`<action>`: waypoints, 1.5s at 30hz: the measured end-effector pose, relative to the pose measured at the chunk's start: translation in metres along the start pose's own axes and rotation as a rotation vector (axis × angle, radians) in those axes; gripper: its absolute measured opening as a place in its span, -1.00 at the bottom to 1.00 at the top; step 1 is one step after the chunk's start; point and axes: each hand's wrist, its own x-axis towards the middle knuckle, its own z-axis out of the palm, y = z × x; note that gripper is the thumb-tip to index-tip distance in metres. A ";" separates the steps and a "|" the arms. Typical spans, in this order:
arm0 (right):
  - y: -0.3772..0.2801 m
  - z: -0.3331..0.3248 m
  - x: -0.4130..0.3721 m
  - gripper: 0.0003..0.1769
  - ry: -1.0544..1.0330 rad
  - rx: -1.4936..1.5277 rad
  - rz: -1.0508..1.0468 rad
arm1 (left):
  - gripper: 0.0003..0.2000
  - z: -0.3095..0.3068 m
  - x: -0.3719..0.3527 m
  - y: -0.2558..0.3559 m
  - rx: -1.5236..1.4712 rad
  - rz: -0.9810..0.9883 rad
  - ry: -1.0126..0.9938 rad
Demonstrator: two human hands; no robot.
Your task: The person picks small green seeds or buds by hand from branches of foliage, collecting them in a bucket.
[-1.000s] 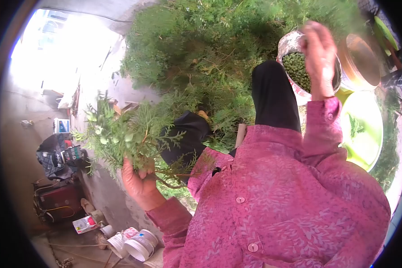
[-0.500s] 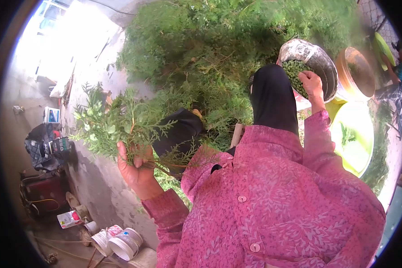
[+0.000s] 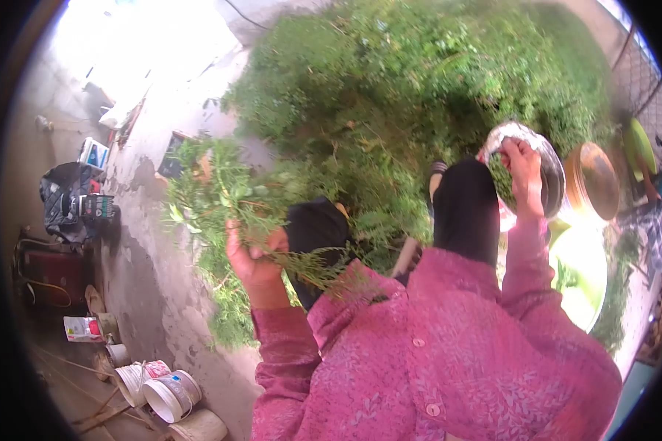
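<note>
Patchy grey floor (image 3: 169, 309), glaring light (image 3: 147, 44)

The bare left hand (image 3: 259, 266) is raised, palm toward the body, one digit upright and the others curled, below a bared wrist and a pink leaf-patterned cloth sleeve (image 3: 287, 353). The bare right hand (image 3: 521, 165) reaches farther forward, fingers bunched, its arm extended. Both black-clothed knees (image 3: 465, 209) are bent.
</note>
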 end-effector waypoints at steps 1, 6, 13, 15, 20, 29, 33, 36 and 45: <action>-0.004 0.012 -0.001 -0.81 -0.117 0.150 0.042 | -0.81 0.006 0.009 -0.004 0.001 0.023 -0.016; -0.012 0.093 -0.002 -0.77 -0.313 0.281 0.163 | -0.84 0.015 0.060 -0.031 -0.252 -0.183 -0.189; -0.046 0.178 0.030 -0.70 -0.743 0.189 0.145 | -0.83 0.010 0.143 -0.071 -0.294 -0.363 -0.162; -0.041 0.198 0.051 -0.69 -0.776 0.244 0.070 | -0.83 0.006 0.166 -0.087 -0.299 -0.386 -0.100; -0.052 0.235 0.079 -0.71 -0.732 0.443 -0.040 | -0.77 -0.010 0.223 -0.127 -0.199 -0.490 0.070; -0.012 0.272 0.097 -0.66 -0.590 0.162 -0.249 | -0.76 -0.016 0.257 -0.164 -0.008 -0.601 0.274; -0.011 0.273 0.099 -0.66 -0.532 0.082 -0.553 | -0.76 -0.014 0.264 -0.162 -0.062 -0.626 0.283; -0.006 0.276 0.098 -0.66 -0.514 0.046 -0.689 | -0.76 -0.021 0.263 -0.162 -0.068 -0.683 0.197; 0.001 0.290 0.094 -0.75 -0.483 -0.192 -0.787 | -0.85 -0.010 0.262 -0.158 0.098 -0.685 0.346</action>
